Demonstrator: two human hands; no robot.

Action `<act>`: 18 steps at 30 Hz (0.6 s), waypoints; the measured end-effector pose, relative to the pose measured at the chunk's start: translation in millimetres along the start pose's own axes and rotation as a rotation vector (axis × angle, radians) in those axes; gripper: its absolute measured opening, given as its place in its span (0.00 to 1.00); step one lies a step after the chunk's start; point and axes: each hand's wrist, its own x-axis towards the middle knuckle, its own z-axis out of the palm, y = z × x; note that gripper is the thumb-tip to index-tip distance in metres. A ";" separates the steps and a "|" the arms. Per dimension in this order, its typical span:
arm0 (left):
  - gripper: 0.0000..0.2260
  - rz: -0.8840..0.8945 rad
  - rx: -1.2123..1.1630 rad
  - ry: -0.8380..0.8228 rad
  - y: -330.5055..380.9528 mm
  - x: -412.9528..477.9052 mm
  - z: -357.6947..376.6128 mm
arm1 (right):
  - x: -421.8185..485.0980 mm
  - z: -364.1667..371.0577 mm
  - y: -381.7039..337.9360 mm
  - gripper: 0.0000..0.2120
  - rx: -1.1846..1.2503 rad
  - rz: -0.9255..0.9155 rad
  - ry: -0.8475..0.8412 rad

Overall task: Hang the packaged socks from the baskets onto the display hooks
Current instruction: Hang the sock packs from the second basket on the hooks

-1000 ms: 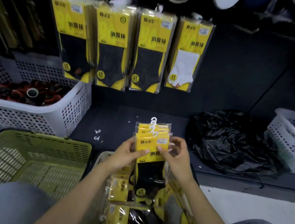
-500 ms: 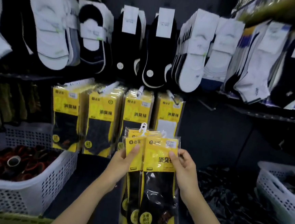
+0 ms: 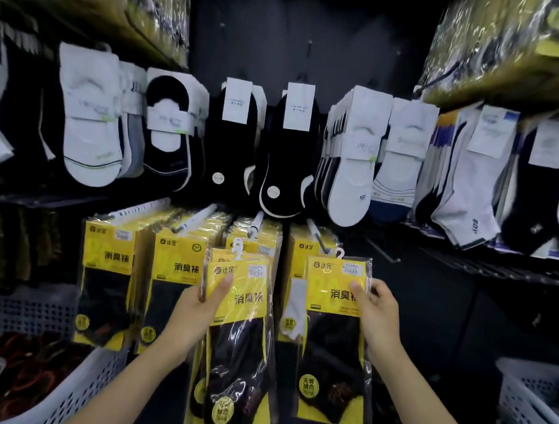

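**Left grip** [image 3: 200, 309]: bare hand, thumb across the front and fingers behind. It is clamped on the left edge of a stack of sock packs [image 3: 241, 360]. The stack is held upright, white hangers at the top, in front of the third hanging row.

**Right grip** [image 3: 375, 316]: bare hand, thumb on the front and fingers curled round the right edge. It is clamped on a single sock pack [image 3: 331, 361], black socks on yellow card, upright and apart from the stack. The pack's white hanger sits just beside the outer end of the rightmost hook [image 3: 316, 235]. Whether it is threaded on cannot be told.

**Display hooks, lower row:** four white-tipped prongs, each loaded with hanging yellow packs [image 3: 106, 281]. The two leftmost rows show black socks, the rightmost a white sock.

**Upper row:** low-cut socks [image 3: 89, 134] on paper bands, white and black, hung across the dark back panel.

**Left basket** [image 3: 94, 381]: white, perforated, holding dark red and black items, below the leftmost packs.

**Right basket** [image 3: 531, 413]: white, perforated, at the far right edge. Its contents are too dark to tell.
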 end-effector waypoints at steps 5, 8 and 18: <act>0.23 -0.039 -0.006 0.023 0.0 4.4 1.7 | 18.3 16.7 7.5 0.02 -0.070 -0.045 -0.070; 0.21 -0.037 -0.016 0.024 2.6 2.2 2.5 | 30.2 25.1 16.8 0.02 -0.090 -0.045 -0.058; 0.30 0.015 -0.112 0.027 0.5 1.1 9.9 | 71.0 46.9 41.8 0.13 -0.090 0.266 0.282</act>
